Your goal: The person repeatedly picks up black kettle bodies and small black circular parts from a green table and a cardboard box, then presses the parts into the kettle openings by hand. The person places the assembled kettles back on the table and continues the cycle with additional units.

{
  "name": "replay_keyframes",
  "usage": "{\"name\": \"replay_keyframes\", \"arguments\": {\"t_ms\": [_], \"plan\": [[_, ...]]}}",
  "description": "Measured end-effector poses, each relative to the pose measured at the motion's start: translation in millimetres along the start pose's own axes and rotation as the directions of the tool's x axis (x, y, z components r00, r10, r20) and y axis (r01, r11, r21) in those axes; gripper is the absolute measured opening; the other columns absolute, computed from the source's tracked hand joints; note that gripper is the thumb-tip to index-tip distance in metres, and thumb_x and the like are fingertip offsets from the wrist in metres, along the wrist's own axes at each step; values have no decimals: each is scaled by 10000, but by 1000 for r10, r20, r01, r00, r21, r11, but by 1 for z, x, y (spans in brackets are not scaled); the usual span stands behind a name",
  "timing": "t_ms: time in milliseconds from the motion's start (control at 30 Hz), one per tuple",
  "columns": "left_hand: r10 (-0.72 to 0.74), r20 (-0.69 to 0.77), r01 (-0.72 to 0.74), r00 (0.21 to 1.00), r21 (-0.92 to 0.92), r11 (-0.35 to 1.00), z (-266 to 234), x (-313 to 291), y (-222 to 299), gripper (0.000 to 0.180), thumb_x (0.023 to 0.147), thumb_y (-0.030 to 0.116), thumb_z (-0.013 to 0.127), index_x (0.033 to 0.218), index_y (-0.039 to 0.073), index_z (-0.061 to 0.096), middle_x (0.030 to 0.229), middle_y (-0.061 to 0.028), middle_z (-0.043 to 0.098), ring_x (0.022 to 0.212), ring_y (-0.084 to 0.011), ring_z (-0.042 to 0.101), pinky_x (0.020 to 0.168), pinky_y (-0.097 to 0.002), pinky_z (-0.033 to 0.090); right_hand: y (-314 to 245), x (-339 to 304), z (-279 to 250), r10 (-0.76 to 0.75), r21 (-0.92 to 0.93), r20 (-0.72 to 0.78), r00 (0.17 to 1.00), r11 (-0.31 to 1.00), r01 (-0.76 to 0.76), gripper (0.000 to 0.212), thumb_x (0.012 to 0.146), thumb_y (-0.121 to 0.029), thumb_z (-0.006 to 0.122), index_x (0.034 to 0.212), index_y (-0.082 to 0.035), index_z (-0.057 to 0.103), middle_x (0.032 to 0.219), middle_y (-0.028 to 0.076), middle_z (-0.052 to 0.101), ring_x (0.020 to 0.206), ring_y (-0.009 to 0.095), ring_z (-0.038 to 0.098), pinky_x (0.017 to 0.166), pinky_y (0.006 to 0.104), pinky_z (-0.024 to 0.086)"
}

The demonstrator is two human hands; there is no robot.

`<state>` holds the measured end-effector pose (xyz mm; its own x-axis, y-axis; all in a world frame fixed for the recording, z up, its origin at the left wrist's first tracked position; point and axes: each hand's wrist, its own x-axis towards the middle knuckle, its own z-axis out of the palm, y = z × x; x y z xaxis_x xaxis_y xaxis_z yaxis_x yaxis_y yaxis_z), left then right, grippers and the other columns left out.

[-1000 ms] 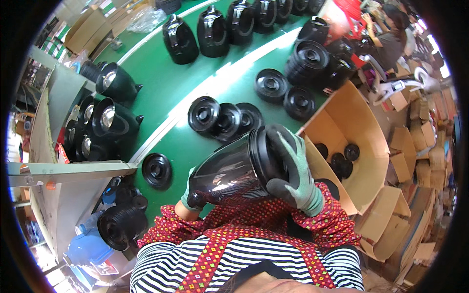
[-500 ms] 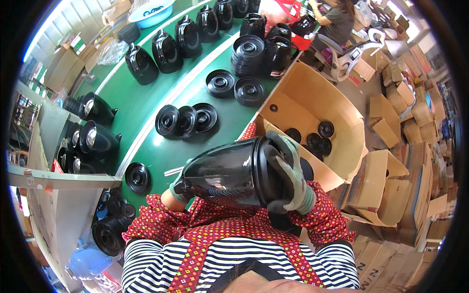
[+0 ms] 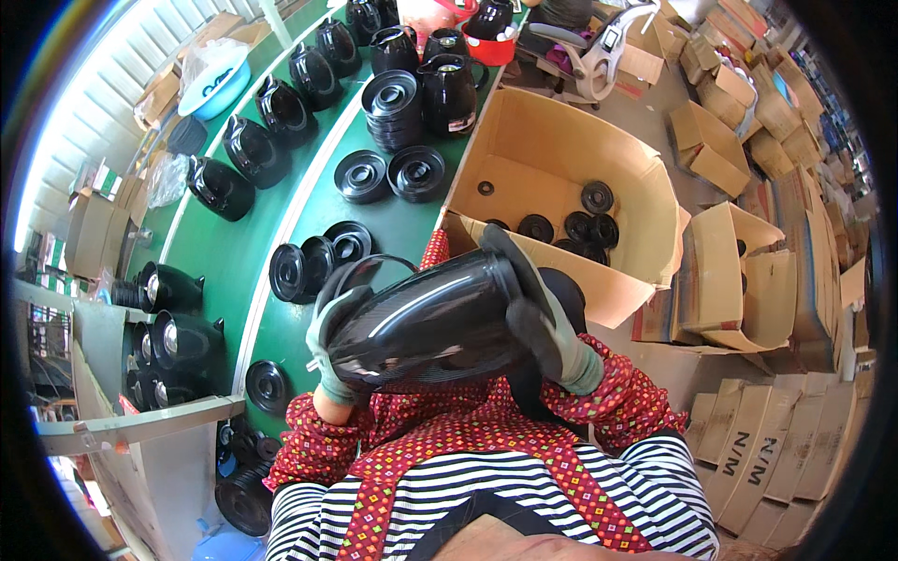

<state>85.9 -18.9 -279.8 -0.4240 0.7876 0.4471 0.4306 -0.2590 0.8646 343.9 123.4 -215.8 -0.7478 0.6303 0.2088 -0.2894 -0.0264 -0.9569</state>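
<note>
A glossy black jug point(image 3: 430, 318) lies on its side in front of my chest, held between both gloved hands. My left hand point(image 3: 329, 341) grips its left end, below the curved black handle point(image 3: 365, 266). Across the right end presses my right hand point(image 3: 547, 323), fingers lying along the rim and hiding much of that end. Just beyond the jug, a row of three round black lids point(image 3: 290, 273) leans together on the green table point(image 3: 224, 290).
Black jugs point(image 3: 285, 112) line the table's far side. A stack of black discs point(image 3: 393, 107) stands nearer. On the right, a large open carton point(image 3: 543, 131) holds several black round parts. A grey metal rail point(image 3: 140, 425) juts in at the left; flattened cartons point(image 3: 767, 449) lie lower right.
The jug has turned in my hands, so its handle now shows on top. My right hand has shifted over its end. The view has swung to the right.
</note>
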Motion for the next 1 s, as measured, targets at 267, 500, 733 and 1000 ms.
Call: {"name": "replay_keyframes", "arguments": {"t_ms": [267, 500, 733, 1000], "plan": [[-145, 380, 234, 914, -200, 952, -15, 3, -37, 818, 607, 214, 1018, 1297, -58, 673, 1232, -143, 764, 1074, -210, 742, 976, -389, 604, 29, -13, -14, -337, -253, 114, 935, 900, 355, 1083, 869, -564, 795, 1619, 81, 355, 1705, 322, 236, 1591, 485, 245, 1278, 531, 213], [44, 444, -90, 895, 82, 993, -5, 2, -49, 703, 708, 161, 962, 1318, -49, 682, 1284, -158, 742, 1169, -256, 718, 1042, -405, 575, 2, 11, -22, -434, -490, 411, 802, 636, 596, 1124, 739, -629, 864, 1570, 14, 465, 1628, 332, 352, 1539, 535, 311, 1253, 562, 278], [452, 482, -627, 750, 303, 717, -11, 50, 71, 421, 852, 12, 813, 1246, -66, 689, 1295, -289, 693, 1046, -381, 763, 896, -405, 624, 46, -2, -20, 609, 609, 66, 790, 603, -515, 708, 1113, -616, 416, 1505, -38, 531, 1429, 136, 659, 1214, 238, 685, 1090, 409, 534], [-257, 177, 292, 950, -217, 931, -38, 11, -6, 567, 820, 246, 867, 1261, -69, 701, 1232, -180, 751, 1131, -258, 728, 1023, -424, 582, 12, -9, -38, -47, -340, 70, 996, 938, 68, 1037, 990, -736, 526, 1645, 44, 329, 1720, 252, 279, 1599, 393, 271, 1299, 464, 198]]}}
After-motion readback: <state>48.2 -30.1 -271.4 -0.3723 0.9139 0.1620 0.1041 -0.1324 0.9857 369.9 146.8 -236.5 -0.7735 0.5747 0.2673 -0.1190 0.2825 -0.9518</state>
